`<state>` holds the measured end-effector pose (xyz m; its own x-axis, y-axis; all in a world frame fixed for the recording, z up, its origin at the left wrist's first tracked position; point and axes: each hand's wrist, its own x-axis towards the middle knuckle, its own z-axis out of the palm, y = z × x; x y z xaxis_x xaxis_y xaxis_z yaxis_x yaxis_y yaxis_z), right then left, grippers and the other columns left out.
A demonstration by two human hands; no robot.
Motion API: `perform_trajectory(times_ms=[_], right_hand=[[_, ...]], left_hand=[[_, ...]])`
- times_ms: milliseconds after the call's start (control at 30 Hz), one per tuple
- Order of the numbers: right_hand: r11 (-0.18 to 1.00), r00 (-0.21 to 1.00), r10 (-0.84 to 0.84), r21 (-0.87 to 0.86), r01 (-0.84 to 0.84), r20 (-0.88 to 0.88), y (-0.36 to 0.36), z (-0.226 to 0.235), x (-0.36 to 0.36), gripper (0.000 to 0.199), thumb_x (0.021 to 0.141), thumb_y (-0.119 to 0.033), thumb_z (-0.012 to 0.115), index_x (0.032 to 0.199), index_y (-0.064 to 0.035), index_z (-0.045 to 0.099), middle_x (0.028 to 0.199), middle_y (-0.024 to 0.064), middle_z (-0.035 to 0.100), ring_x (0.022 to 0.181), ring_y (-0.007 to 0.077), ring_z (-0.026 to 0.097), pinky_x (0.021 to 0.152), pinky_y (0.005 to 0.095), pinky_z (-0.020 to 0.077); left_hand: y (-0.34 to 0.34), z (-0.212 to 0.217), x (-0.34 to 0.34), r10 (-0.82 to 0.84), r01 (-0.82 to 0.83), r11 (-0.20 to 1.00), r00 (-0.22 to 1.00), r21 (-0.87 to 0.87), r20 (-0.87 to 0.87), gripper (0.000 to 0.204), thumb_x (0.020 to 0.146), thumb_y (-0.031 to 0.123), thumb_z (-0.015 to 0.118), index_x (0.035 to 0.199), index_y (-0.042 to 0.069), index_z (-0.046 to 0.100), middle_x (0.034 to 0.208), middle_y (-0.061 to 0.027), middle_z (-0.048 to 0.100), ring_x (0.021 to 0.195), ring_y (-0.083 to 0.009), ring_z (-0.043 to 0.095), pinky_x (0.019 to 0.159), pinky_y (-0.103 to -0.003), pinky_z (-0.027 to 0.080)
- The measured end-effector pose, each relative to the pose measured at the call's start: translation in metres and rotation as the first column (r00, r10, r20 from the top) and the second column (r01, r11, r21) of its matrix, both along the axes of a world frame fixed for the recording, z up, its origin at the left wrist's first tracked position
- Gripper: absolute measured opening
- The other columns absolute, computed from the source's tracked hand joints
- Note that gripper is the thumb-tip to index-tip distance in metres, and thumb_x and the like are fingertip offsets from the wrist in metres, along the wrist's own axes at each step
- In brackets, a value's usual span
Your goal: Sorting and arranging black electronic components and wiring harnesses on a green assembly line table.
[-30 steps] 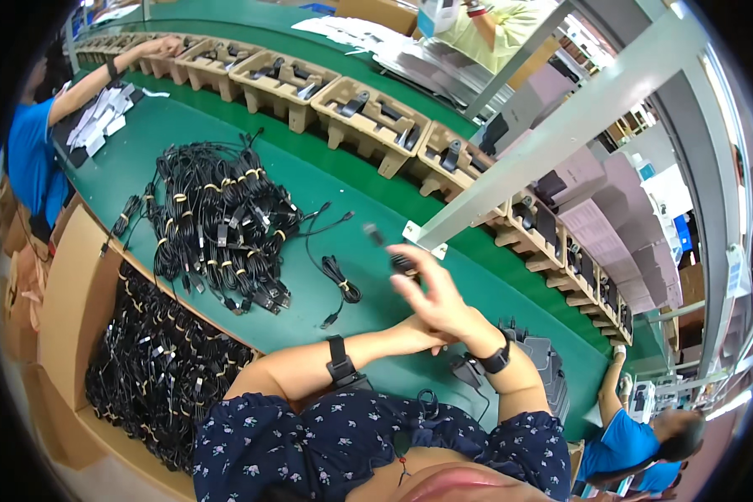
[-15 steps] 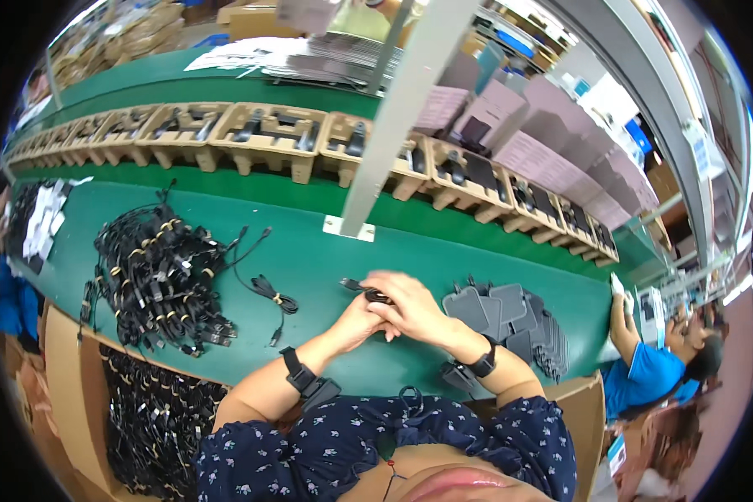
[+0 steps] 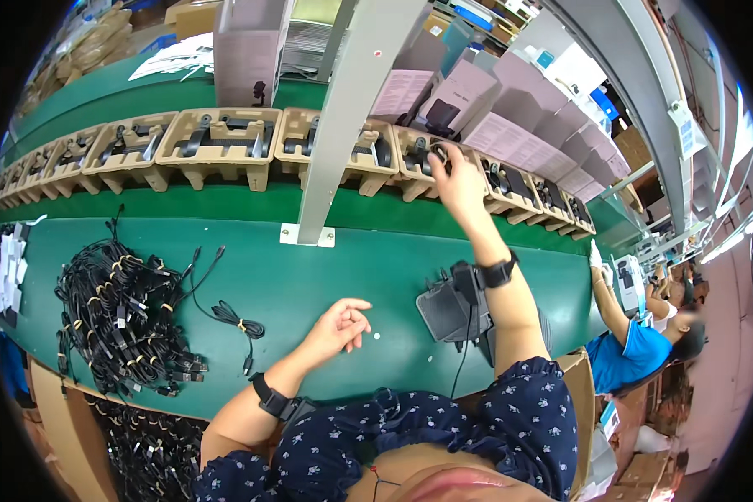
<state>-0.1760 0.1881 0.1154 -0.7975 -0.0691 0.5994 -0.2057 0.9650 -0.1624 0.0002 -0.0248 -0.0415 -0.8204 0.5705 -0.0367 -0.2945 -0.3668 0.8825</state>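
Observation:
My right hand [image 3: 460,186] reaches out to a brown molded pulp tray [image 3: 413,186] in the row at the back. Its fingers are closed on a bundled black cable [image 3: 440,156], largely hidden by the fingers. My left hand [image 3: 340,328] hovers over the green table, index finger stretched and the others loosely curled, holding nothing. To its left lies a single tied black cable [image 3: 241,324]. Farther left is a large pile of tied black cables [image 3: 125,314]. Flat dark grey pads [image 3: 443,314] lie partly under my right forearm.
A grey metal post [image 3: 330,142] rises from the green table [image 3: 376,251]. Pinkish boxes [image 3: 519,134] stand behind the trays, and another box [image 3: 244,58] stands left of the post. A cardboard box of cables [image 3: 146,443] sits below the table edge. A co-worker in blue [image 3: 632,356] is at the right.
My hands, together over the table with a tied cable before, are now apart. My right hand has moved forward to a tray with it. A pinkish box now stands at the back left.

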Motion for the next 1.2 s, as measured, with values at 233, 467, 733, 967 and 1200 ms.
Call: perform_trajectory(times_ms=[233, 467, 733, 967, 1200], right_hand=[[0.905, 0.899, -0.217, 0.423, 0.039, 0.381, 0.004, 0.019, -0.097, 0.026, 0.08, -0.023, 0.054, 0.095, -0.0046, 0.065, 0.094, 0.0192, 0.065, 0.089, 0.032, 0.063, 0.076, 0.0413, 0.0503], [0.893, 0.844, -0.358, 0.412, 0.183, 0.399, -0.009, -0.037, -0.148, 0.029, 0.083, -0.017, 0.048, 0.103, -0.001, 0.061, 0.101, 0.0191, 0.064, 0.095, 0.0317, 0.063, 0.081, 0.0387, 0.0505], [0.999, 0.994, 0.004, -0.047, 0.001, 0.109, 0.009, -0.087, -0.146, 0.044, 0.091, -0.036, 0.041, 0.111, 0.0027, 0.048, 0.104, 0.0262, 0.058, 0.102, 0.0372, 0.055, 0.085, 0.0456, 0.0449], [0.916, 0.978, 0.024, -0.398, 0.061, 0.207, 0.029, -0.088, -0.158, 0.026, 0.08, -0.012, 0.061, 0.099, 0.0004, 0.047, 0.086, 0.0231, 0.06, 0.082, 0.0392, 0.06, 0.075, 0.0417, 0.0475], [0.988, 0.937, -0.149, 0.094, 0.126, 0.317, 0.006, -0.078, -0.144, 0.022, 0.089, -0.022, 0.045, 0.102, -0.0066, 0.053, 0.09, 0.0199, 0.062, 0.089, 0.0377, 0.059, 0.078, 0.0463, 0.0464]], left_hand=[[-0.001, 0.001, -0.001, 0.011, -0.01, 1.0, 0.999, -0.017, 0.04, 0.024, 0.091, 0.008, 0.05, 0.114, 0.002, 0.047, 0.087, -0.0062, 0.057, 0.064, -0.0094, 0.055, 0.053, -0.02, 0.045], [0.002, 0.001, -0.002, 0.026, -0.024, 1.0, 0.994, -0.016, 0.105, 0.021, 0.092, 0.006, 0.047, 0.112, 0.0, 0.047, 0.085, -0.0068, 0.057, 0.065, -0.0106, 0.056, 0.055, -0.022, 0.046], [0.001, 0.004, -0.003, 0.025, -0.022, 1.0, 0.993, -0.021, 0.113, 0.02, 0.092, 0.004, 0.045, 0.111, 0.0, 0.047, 0.084, -0.0068, 0.057, 0.066, -0.0108, 0.056, 0.056, -0.023, 0.047], [0.002, 0.001, -0.003, 0.036, -0.034, 0.999, 0.994, -0.018, 0.102, 0.02, 0.092, 0.004, 0.044, 0.11, 0.0, 0.047, 0.084, -0.0069, 0.057, 0.066, -0.0107, 0.056, 0.056, -0.022, 0.047], [-0.005, -0.002, 0.002, 0.063, -0.06, 0.998, 0.993, -0.033, 0.097, 0.019, 0.092, 0.004, 0.044, 0.11, -0.001, 0.047, 0.084, -0.007, 0.057, 0.066, -0.0107, 0.056, 0.055, -0.022, 0.047]])
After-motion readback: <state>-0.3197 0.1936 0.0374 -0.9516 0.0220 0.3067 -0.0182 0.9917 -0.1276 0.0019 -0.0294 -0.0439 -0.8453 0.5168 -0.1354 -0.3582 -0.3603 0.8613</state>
